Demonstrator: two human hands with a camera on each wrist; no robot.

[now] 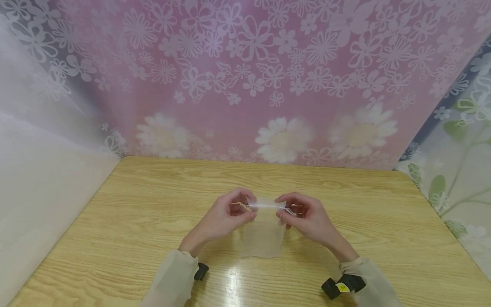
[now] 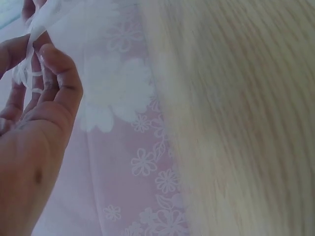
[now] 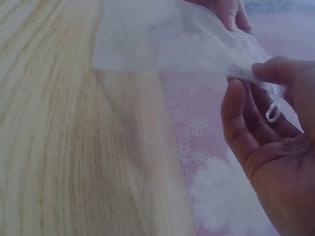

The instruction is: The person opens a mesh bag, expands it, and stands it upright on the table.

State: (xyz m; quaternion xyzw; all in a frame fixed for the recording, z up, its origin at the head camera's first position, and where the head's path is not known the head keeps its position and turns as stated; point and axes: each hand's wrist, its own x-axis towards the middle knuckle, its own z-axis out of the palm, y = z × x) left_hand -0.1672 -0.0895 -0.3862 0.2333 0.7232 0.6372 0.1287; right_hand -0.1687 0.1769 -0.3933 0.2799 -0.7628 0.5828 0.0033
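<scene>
A sheer white drawstring pouch point(image 1: 262, 238) hangs between the two hands above the table, its gathered top edge level and its body downward. The left hand point(image 1: 224, 215) pinches the top left corner, and a cord loop sticks out beside its fingers. At the top right corner the right hand point(image 1: 308, 215) pinches the fabric, with another cord end by its palm. In the right wrist view the pouch point(image 3: 147, 44) spreads out flat and see-through from the right hand point(image 3: 275, 132). The left wrist view shows the left hand point(image 2: 44, 108) with white cord between its fingers.
A wood-grain table point(image 1: 153, 187) lies under the hands. Behind it hangs a pink flowered curtain point(image 1: 230, 106), with a pale sheet point(image 1: 46, 170) on the left and a leaf-patterned one point(image 1: 460, 179) on the right. Black bands with cameras point(image 1: 341, 285) sit at the wrists.
</scene>
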